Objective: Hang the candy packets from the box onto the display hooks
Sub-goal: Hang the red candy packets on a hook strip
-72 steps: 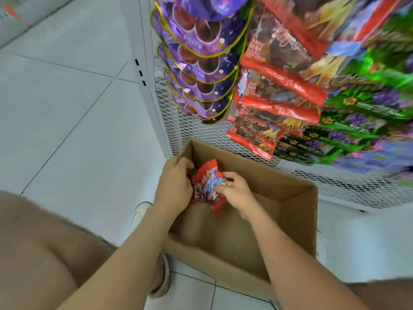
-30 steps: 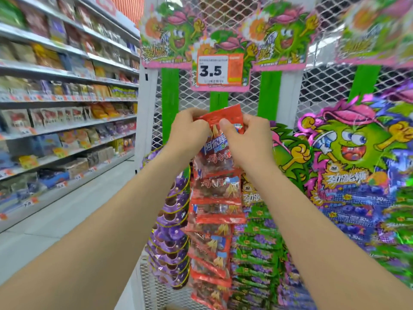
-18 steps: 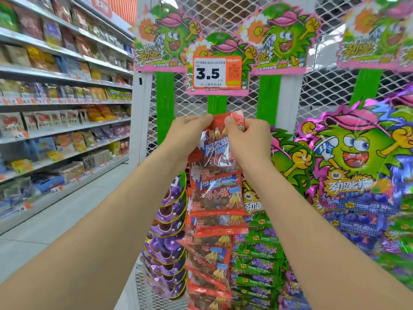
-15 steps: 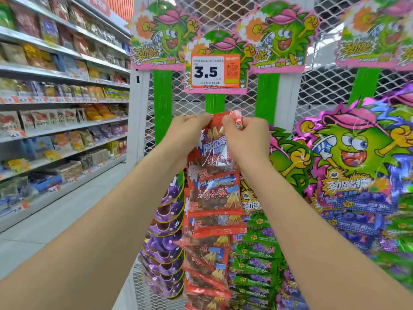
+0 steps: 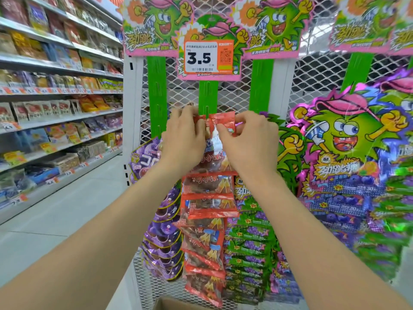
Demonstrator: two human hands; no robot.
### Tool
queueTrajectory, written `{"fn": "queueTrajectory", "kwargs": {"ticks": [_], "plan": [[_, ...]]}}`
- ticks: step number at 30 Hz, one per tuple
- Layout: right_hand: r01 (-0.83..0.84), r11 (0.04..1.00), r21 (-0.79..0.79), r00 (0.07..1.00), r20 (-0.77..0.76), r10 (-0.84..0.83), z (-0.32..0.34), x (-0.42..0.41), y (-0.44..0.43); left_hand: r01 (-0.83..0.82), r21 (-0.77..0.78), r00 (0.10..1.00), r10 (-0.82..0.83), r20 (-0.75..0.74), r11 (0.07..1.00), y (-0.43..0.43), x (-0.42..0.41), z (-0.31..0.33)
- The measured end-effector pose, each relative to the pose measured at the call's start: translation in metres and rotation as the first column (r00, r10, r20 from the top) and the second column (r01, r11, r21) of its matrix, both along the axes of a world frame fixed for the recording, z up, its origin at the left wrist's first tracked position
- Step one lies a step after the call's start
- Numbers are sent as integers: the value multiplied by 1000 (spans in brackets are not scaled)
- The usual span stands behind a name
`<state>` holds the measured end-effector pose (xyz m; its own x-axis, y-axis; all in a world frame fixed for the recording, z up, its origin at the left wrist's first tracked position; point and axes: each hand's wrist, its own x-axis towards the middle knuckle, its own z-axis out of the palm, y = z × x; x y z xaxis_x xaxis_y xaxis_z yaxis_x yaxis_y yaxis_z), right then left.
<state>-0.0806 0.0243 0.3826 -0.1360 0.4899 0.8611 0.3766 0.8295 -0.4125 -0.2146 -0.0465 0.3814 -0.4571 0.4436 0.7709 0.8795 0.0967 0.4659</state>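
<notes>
Candy packet (image 5: 223, 120), red, is pinched along its top edge by our left hand (image 5: 185, 137) and right hand (image 5: 248, 142), above a hanging column of red packets (image 5: 207, 209). Just behind it runs a green hanging strip (image 5: 207, 95) on the white mesh rack (image 5: 232, 95), under a 3.5 price tag (image 5: 209, 57).

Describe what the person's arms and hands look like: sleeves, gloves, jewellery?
Left hand and right hand are bare: no gloves, rings, watch or bracelets show. The left forearm and right forearm are uncovered to the frame edge; no sleeve in view.
</notes>
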Motion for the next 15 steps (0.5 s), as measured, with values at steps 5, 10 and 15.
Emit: {"fn": "queueTrajectory", "kwargs": {"ticks": [5, 10, 15], "plan": [[-253, 937, 240, 943, -154, 294, -42, 36, -28, -38, 93, 954, 64, -292, 995, -37, 9, -53], [-573, 816, -75, 790, 216, 574, -161, 51, -55, 121, -187, 901, -187, -391, 975, -89, 16, -149], [-269, 781, -563, 435, 652, 621, -305, 47, -58, 199, -678, 956, -293, -25, 708, -129, 17, -273]]}}
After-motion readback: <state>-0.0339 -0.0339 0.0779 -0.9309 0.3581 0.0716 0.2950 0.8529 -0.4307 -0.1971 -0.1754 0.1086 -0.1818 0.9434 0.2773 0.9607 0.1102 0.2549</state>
